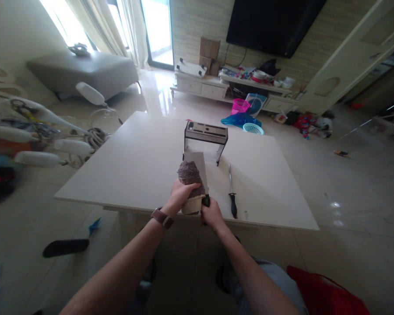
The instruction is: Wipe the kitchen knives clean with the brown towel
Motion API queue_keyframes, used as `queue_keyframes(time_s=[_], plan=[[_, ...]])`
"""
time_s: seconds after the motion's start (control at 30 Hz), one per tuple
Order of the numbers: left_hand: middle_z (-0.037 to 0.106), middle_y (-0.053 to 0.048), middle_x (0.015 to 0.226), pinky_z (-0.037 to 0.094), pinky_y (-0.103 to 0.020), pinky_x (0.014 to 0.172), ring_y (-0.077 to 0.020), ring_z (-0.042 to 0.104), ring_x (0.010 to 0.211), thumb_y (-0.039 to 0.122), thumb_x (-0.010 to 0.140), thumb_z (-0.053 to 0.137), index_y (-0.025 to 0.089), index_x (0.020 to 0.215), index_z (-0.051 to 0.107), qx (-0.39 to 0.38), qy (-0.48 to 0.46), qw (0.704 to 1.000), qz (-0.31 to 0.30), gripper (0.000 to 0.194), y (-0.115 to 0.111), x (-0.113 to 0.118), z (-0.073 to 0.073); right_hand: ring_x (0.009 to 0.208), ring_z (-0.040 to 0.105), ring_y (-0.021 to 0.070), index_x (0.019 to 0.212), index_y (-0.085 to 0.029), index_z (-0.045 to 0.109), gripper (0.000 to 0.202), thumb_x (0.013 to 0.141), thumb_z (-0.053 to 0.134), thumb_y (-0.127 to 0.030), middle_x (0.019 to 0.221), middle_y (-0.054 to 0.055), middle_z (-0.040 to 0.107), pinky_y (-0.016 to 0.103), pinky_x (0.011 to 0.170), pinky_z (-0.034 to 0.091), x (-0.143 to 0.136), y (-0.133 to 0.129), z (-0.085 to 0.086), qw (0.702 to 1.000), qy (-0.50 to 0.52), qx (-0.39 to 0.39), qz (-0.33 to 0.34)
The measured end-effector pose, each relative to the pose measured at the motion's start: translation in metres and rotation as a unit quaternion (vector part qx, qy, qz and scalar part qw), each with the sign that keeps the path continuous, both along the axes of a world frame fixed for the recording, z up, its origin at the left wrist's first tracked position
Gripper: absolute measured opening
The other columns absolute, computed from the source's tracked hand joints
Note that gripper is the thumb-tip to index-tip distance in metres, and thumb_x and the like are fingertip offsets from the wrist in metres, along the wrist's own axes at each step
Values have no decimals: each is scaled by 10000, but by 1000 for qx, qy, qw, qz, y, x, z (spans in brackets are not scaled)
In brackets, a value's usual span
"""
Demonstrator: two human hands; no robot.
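My left hand (181, 194) is wrapped round a fuzzy grey-brown cloth or mitt (189, 173) with a beige band, near the front edge of the white table (144, 157). Beside it my right hand (212, 213) grips the black handle of a wide-bladed knife (200, 162). The blade points away from me, partly hidden behind the cloth. Behind the blade stands a knife block frame (206, 131) with a slotted top and clear sides. A sharpening steel (233, 203) with a black handle lies to the right of my right hand.
Beyond the table are a pink basket (240, 106), a blue bag (238, 120) and a pale blue basket (253, 128). Curved white objects with cables (74, 147) stand at the left. A red bag (325, 293) is at the lower right.
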State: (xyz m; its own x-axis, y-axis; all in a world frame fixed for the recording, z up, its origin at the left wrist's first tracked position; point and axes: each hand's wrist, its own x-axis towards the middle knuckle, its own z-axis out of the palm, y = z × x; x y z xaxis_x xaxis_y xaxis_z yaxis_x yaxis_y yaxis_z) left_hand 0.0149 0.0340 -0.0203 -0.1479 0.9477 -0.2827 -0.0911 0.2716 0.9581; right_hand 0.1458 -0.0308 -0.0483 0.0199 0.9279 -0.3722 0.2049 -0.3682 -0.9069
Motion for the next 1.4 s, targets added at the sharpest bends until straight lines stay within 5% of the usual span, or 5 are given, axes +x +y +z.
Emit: queue_keyframes(time_s=[0.2, 0.5, 0.87, 1.4], plan=[[783, -99, 941, 605, -343, 768, -231, 727, 823, 226, 520, 875, 127, 923, 754, -12, 18, 1000, -17, 432, -1, -3, 3, 349, 464, 129, 890, -187, 583, 195, 747, 591, -320, 469, -73, 513, 231, 381, 401, 2, -1, 0, 999, 30, -12, -13], [775, -71, 841, 586, -336, 715, -226, 703, 765, 179, 492, 854, 129, 851, 771, -32, 82, 987, -135, 373, 9, -29, 21, 313, 427, 124, 858, -209, 543, 197, 664, 518, -188, 435, -105, 466, 235, 347, 407, 0, 1, 2, 998, 47, -30, -20], [784, -89, 901, 602, -345, 748, -232, 722, 813, 235, 499, 883, 132, 900, 763, -9, 49, 997, -63, 431, 6, -17, 6, 327, 450, 117, 897, -187, 573, 194, 724, 579, -276, 461, -95, 486, 227, 362, 398, -1, 0, 8, 999, 39, -29, -9], [782, -88, 906, 603, -358, 771, -247, 729, 842, 218, 524, 867, 136, 886, 748, -18, 53, 996, -63, 389, 6, -11, 8, 329, 448, 121, 864, -198, 562, 178, 717, 596, -292, 456, -90, 489, 226, 358, 390, 4, 0, 2, 999, 37, -27, -12]])
